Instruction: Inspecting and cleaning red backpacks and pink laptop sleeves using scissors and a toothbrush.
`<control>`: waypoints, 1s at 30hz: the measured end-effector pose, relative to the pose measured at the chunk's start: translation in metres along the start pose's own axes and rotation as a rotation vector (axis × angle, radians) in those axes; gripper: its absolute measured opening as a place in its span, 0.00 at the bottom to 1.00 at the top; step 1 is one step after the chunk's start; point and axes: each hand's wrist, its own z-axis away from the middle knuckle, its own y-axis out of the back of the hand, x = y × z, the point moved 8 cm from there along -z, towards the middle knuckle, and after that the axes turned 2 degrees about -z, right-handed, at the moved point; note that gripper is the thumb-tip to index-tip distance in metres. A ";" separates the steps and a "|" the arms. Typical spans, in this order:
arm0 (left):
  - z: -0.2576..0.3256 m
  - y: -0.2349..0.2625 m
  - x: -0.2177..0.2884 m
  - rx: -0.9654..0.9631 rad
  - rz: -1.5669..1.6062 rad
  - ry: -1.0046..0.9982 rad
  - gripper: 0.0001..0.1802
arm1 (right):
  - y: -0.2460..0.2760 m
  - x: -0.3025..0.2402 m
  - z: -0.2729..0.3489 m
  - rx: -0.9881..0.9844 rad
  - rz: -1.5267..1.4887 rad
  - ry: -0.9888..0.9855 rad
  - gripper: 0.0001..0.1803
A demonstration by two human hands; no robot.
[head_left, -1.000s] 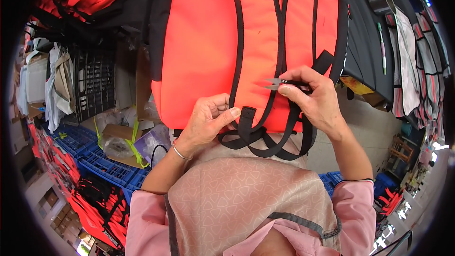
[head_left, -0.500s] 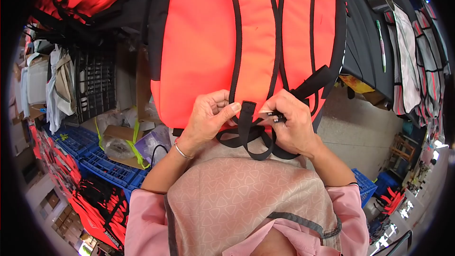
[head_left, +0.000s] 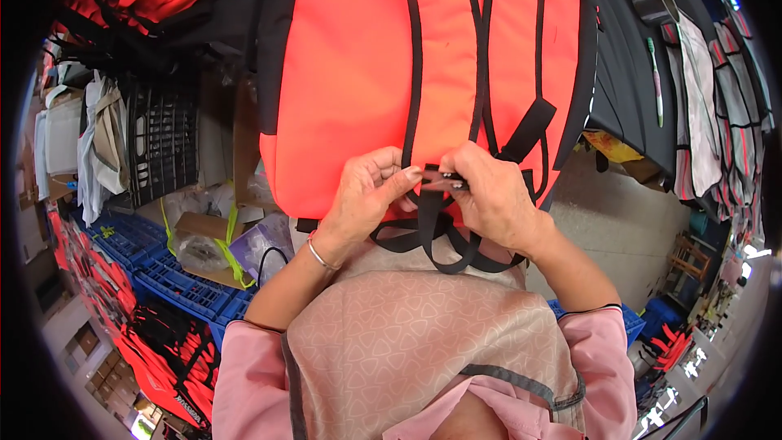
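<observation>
A bright orange-red backpack point(head_left: 346, 90) with black edging lies in front of me, its padded shoulder straps point(head_left: 444, 57) facing up. Close to its lower edge, my left hand point(head_left: 362, 195) pinches the end of a black webbing strap point(head_left: 428, 232) between thumb and fingers. The rest of that strap hangs in a loop toward my apron. My right hand point(head_left: 498, 200) is closed around small thread snips point(head_left: 440, 184), whose metal blades lie across the strap end, by my left thumb. Another black strap end point(head_left: 529, 126) sticks up beyond my right hand.
Blue plastic crates point(head_left: 195, 285) stand at the left, with a cardboard box point(head_left: 204, 228) and clear bags on them. A black crate point(head_left: 163, 138) is farther back. At the right, a black-covered table point(head_left: 623, 73) bears a toothbrush point(head_left: 656, 81) and a metal cup-like piece point(head_left: 654, 2).
My right hand has moved slightly up and left, bringing the snips' blades onto the strap end. The left hand keeps its pinch, and the backpack has shifted slightly in view.
</observation>
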 end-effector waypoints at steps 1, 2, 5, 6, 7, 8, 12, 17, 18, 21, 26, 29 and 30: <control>0.000 0.001 -0.005 0.000 0.001 -0.002 0.10 | -0.001 0.002 0.004 -0.001 0.002 0.001 0.17; 0.001 0.002 -0.016 -0.012 0.004 -0.008 0.10 | -0.004 0.010 0.013 0.002 -0.065 -0.065 0.16; 0.000 -0.001 -0.019 -0.014 -0.009 -0.001 0.09 | -0.006 0.020 0.021 0.013 -0.184 -0.193 0.12; -0.001 -0.003 -0.016 -0.025 0.000 0.008 0.09 | -0.001 0.020 0.020 0.030 -0.240 -0.228 0.11; -0.001 -0.005 -0.014 -0.036 0.009 0.016 0.10 | 0.003 0.021 0.020 0.047 -0.297 -0.262 0.11; 0.000 -0.007 -0.012 -0.041 0.009 0.020 0.10 | 0.005 0.022 0.021 0.104 -0.295 -0.269 0.10; 0.000 -0.024 -0.009 -0.128 0.073 0.033 0.15 | 0.001 0.026 0.029 0.114 -0.343 -0.254 0.09; 0.002 -0.031 -0.013 -0.223 0.086 0.100 0.25 | 0.024 0.020 0.033 0.183 -0.716 -0.219 0.09; 0.002 -0.033 -0.012 -0.230 0.077 0.097 0.25 | 0.034 0.025 0.029 0.246 -0.575 -0.271 0.10; 0.006 -0.040 0.005 -0.247 0.070 -0.014 0.25 | 0.049 0.042 0.014 0.339 -0.387 -0.518 0.19; 0.012 -0.036 0.046 -0.055 -0.416 -0.354 0.19 | 0.052 0.051 -0.007 0.450 -0.253 -0.479 0.26; 0.020 -0.041 0.075 0.106 -0.762 -0.738 0.12 | 0.041 0.064 -0.011 0.464 -0.449 -0.458 0.25; 0.025 -0.049 0.082 0.106 -0.921 -0.909 0.10 | 0.033 0.069 -0.013 0.431 -0.541 -0.451 0.23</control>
